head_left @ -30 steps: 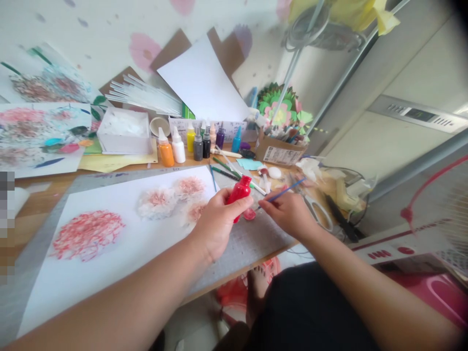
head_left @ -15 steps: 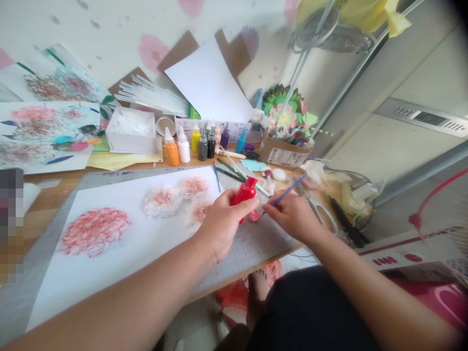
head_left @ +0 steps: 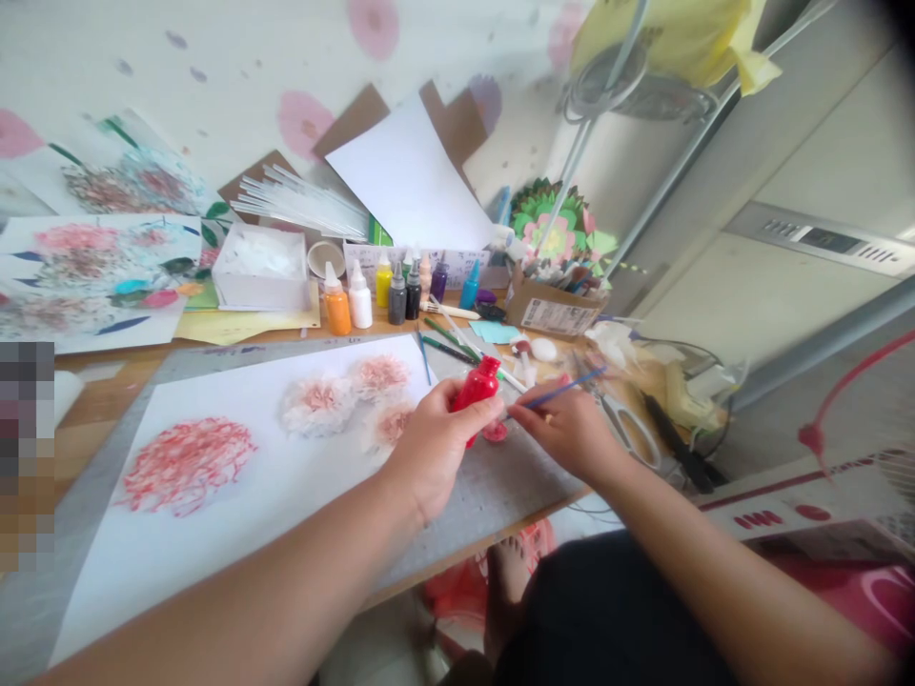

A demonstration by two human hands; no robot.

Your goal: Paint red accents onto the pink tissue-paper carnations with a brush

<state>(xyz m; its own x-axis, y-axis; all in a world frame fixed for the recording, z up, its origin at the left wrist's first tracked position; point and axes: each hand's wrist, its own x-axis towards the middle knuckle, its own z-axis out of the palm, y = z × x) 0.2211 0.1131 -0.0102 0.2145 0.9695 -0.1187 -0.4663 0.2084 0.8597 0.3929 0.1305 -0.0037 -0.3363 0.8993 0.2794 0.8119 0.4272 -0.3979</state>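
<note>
My left hand is closed around a red paint bottle with its nozzle off, tilted slightly to the right above the grey mat. Close by on the right, my right hand pinches a thin blue paintbrush, its tip end low beside the bottle. A small red, wet-looking patch shows on the mat between the hands. White paper lies to the left, under my left forearm. It bears a red scribbly bloom and several pale flowers with pinkish centres.
Paint bottles in several colours stand along the back, beside a white box. A carton of brushes is at the back right. Scissors and a black-handled tool lie right of my right hand. Pens lie behind the bottle.
The view has shifted slightly upward. My right hand and the paintbrush have come a little closer to the red bottle, and the brush lies flatter. My left hand keeps its hold.
</note>
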